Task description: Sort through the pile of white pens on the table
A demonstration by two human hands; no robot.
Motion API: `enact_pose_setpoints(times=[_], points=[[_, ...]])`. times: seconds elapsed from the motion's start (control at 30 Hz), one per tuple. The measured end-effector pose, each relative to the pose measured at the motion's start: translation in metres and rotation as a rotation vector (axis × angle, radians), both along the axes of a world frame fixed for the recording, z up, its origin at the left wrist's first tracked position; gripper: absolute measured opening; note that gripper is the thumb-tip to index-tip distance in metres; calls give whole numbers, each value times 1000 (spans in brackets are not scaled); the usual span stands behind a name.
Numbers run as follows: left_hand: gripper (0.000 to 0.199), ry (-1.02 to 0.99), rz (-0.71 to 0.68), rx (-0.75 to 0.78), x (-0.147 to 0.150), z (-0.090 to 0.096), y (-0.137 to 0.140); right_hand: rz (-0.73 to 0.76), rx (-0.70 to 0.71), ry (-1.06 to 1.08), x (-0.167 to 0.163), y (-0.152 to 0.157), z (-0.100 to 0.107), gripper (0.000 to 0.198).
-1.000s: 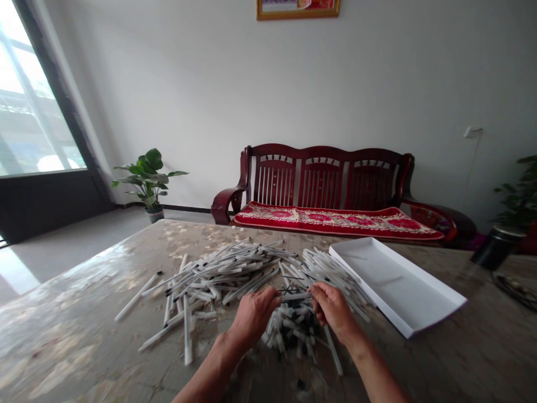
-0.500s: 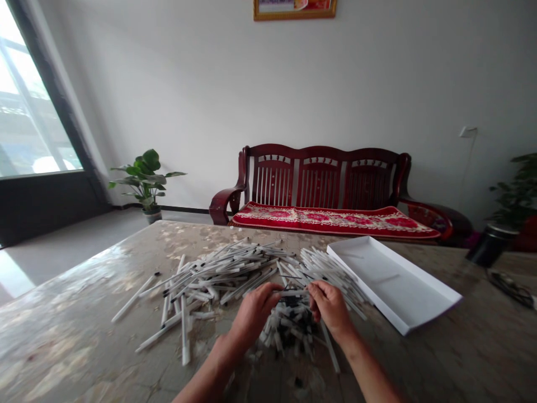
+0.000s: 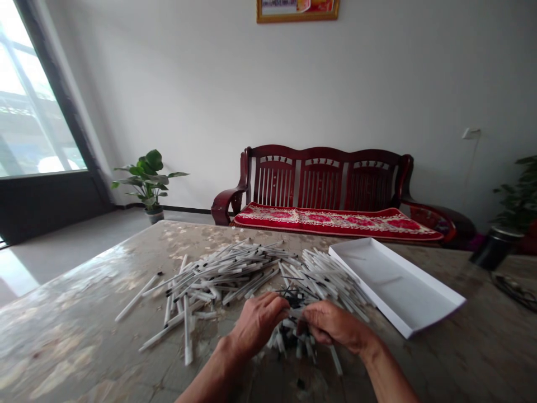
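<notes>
My left hand (image 3: 260, 320) and my right hand (image 3: 333, 323) meet over the near side of the table, both with fingers pinched. Between their fingertips is a whitish pen (image 3: 295, 313), mostly covered by the fingers and blurred. Beneath them lies a heap of short translucent pen caps (image 3: 280, 340) mixed with black pieces, partly hidden by the hands. Just beyond, to the left, spreads a large pile of white pens with dark ends (image 3: 226, 266). Another pile of whitish pen tubes (image 3: 331, 274) lies beyond my right hand.
A shallow white box lid (image 3: 436, 294) sits to the right, beside the right-hand pile. Loose pens lie at the left on the stone-patterned table (image 3: 75, 330). Behind stands a dark red wooden bench (image 3: 321, 176). A black cylinder (image 3: 489, 254) and a cable (image 3: 514, 291) are at far right.
Both hands have come down toward me, over the cap heap. My right hand has turned more sideways, and the pen held between them is now more covered. The view has shifted slightly.
</notes>
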State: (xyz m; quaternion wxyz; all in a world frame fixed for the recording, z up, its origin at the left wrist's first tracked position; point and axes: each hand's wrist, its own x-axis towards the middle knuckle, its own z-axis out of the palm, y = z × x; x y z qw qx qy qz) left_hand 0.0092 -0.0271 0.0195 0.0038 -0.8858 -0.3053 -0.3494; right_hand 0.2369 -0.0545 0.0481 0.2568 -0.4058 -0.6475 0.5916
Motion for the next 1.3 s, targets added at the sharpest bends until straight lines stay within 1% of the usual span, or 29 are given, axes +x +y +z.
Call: enact_pose_setpoints(times=[0.07, 0.17, 0.27, 0.33, 0.4, 0.47, 0.53, 0.6, 0.63, 0.67, 0.7, 0.77, 0.83, 0.9, 0.97, 1.0, 1.03, 1.07, 1.1, 1.17, 1.23, 1.3], points=[[24, -3, 44, -117, 0, 2, -1, -32, 59, -22, -3, 1, -2, 53], [28, -13, 101, -351, 0, 7, -1, -70, 166, -113, -9, 4, -5, 52], [34, -38, 123, -566, 0, 15, -1, -104, 366, -270, -13, 7, -6, 46], [37, -72, 110, -681, -2, 19, 1, -133, 526, -409, -14, 7, -6, 39], [40, -110, 82, -821, -4, 22, 3, -146, 637, -526, -16, 6, -6, 31], [44, -147, 63, -997, -8, 21, 6, -149, 702, -585, -18, 5, -7, 24], [47, -184, 46, -1172, -10, 18, 10, -158, 754, -600, -20, 3, -9, 21], [50, -211, 30, -1279, -11, 14, 13, -167, 796, -604, -22, 2, -10, 21], [51, -217, 30, -1290, -10, 12, 14, -177, 804, -606, -23, 2, -10, 21], [52, -220, 35, -1258, -8, 10, 14, -193, 797, -607, -23, 2, -10, 21], [51, -225, 46, -1175, -6, 8, 13, -217, 772, -601, -22, 3, -10, 21], [40, -223, 66, -890, -2, 6, 12, -283, 664, -539, -20, 6, -10, 20], [25, -196, 51, -568, 1, 4, 9, -310, 471, -384, -17, 9, -12, 24], [23, -148, 19, -332, -1, 3, 8, -281, 242, -185, -14, 11, -14, 36], [23, -107, -3, -177, -5, 3, 9, -223, 33, -40, -12, 11, -15, 47], [23, -90, -4, -119, -7, 3, 9, -199, -32, -2, -12, 10, -15, 49], [23, -69, -7, -77, -9, 3, 10, -183, -64, 16, -12, 9, -14, 51], [23, -48, -10, -49, -11, 3, 10, -176, -65, 17, -13, 8, -13, 52], [23, -26, -8, -37, -12, 4, 10, -175, -37, 8, -13, 7, -11, 51], [26, 21, 12, -41, -11, 5, 10, -187, 65, -31, -14, 6, -8, 50], [29, 63, 52, -84, -9, 8, 9, -187, 169, -81, -15, 6, -6, 49], [31, 90, 97, -181, -7, 11, 7, -181, 278, -148, -14, 8, -6, 46]])
